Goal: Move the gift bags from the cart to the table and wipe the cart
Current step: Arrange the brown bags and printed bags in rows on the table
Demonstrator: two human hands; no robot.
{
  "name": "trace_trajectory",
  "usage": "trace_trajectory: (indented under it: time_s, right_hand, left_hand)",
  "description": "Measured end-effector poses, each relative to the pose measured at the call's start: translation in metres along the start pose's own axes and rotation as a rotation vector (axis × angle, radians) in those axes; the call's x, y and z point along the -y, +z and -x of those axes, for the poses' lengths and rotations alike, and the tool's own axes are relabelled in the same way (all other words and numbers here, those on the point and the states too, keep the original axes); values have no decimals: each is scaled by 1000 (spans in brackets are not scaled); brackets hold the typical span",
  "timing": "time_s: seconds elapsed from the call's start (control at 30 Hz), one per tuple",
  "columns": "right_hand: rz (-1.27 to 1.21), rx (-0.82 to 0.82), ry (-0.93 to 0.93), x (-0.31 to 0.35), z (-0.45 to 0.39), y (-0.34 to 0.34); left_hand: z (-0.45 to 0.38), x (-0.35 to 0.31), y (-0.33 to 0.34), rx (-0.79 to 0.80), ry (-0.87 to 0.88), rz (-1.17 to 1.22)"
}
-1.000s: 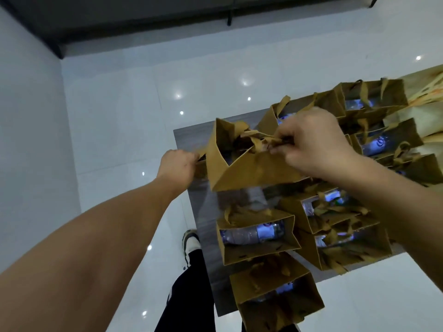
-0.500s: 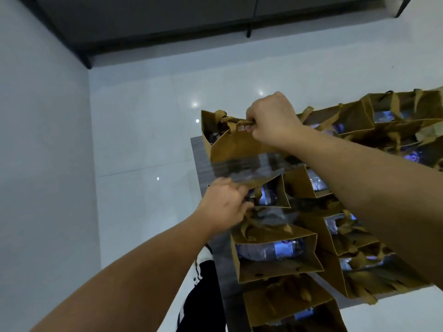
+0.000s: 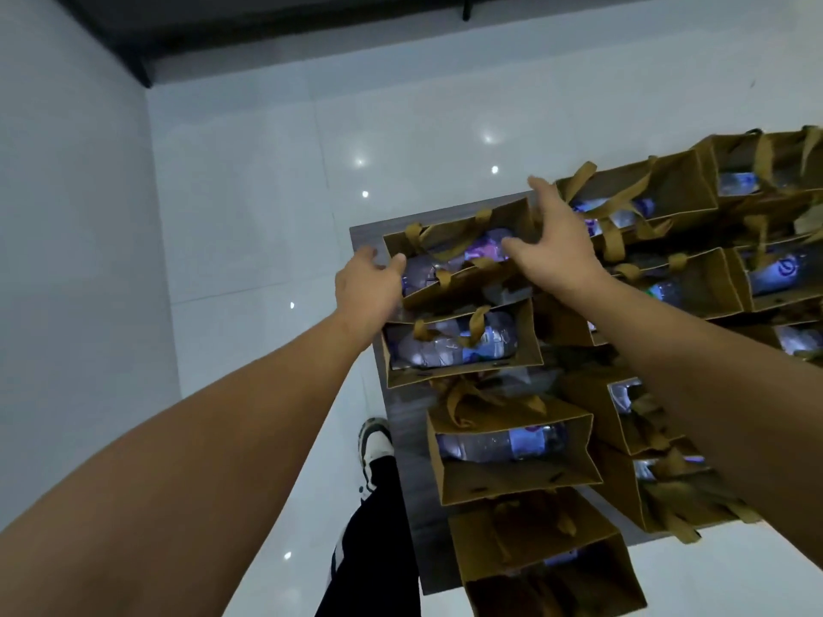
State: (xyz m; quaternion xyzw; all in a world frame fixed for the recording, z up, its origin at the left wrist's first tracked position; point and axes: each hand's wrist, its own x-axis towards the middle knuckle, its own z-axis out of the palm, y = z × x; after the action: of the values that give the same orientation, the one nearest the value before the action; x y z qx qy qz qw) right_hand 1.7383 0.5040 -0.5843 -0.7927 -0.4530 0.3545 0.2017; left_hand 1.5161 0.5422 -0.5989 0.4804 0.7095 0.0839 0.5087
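Landmark: far-corner gift bag (image 3: pixel 463 256), brown paper, standing upright at the far left corner of the dark grey surface (image 3: pixel 403 420).
Left hand (image 3: pixel 367 287): at the left end of the far-corner gift bag; thumb on the bag's rim, fingers around the outer left wall; grip on the wall looks loose, cannot tell how firm.
Right hand (image 3: pixel 552 242): at the right end of the far-corner gift bag; fingers spread and straight, thumb over the opening, fingertips toward the far right corner; nothing pinched.
Bag contents: plastic water bottle (image 3: pixel 445 262) lying inside, purple-blue label showing between the ribbon handles.
Second gift bag (image 3: pixel 463 349): just nearer than the far-corner gift bag, touching it; bottle lying inside.
Third gift bag (image 3: pixel 512 452): nearer again along the same left edge; bottle with blue label inside.
Other gift bags (image 3: pixel 694 278): crowded right of the far-corner gift bag, several rows, walls touching.
Floor (image 3: pixel 267 193): glossy white tile, left of and beyond the far-corner gift bag.
Shoe (image 3: pixel 375 443): white and dark, on the floor near the surface's left edge, black trouser leg below it.
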Motion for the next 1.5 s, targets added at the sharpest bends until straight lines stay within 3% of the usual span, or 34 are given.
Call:
trace_trajectory:
  time_s: [0.07, 0.17, 0.33, 0.53, 0.73, 0.9, 1.07, 1.27, 1.5]
  right_hand:
    - [-67, -35, 114, -2, -5, 0]
    - [66, -83, 164, -2, -14, 6]
    - [42, -188, 127, 4, -15, 7]
    - [-90, -167, 79, -5, -3, 8]
    - [-146, -97, 106, -11, 17, 10]
    - [-1, -240, 108, -27, 69, 13]
    - [174, 24, 183, -51, 101, 28]
    - [166, -135, 179, -62, 120, 18]
    - [73, -61, 148, -81, 145, -19]
  left_hand:
    - [0, 2, 5, 21, 33, -10]
    - [-4, 2, 9, -38, 70, -100]
    - [-12, -1, 9, -107, 77, -137]
    - [-13, 2, 14, -184, 134, -136]
    - [10, 9, 19, -170, 116, -81]
    - [43, 26, 20, -172, -18, -70]
    - [70, 45, 39, -125, -150, -22]
    - [81, 45, 56, -80, -117, -92]
    - [104, 22, 80, -177, 15, -199]
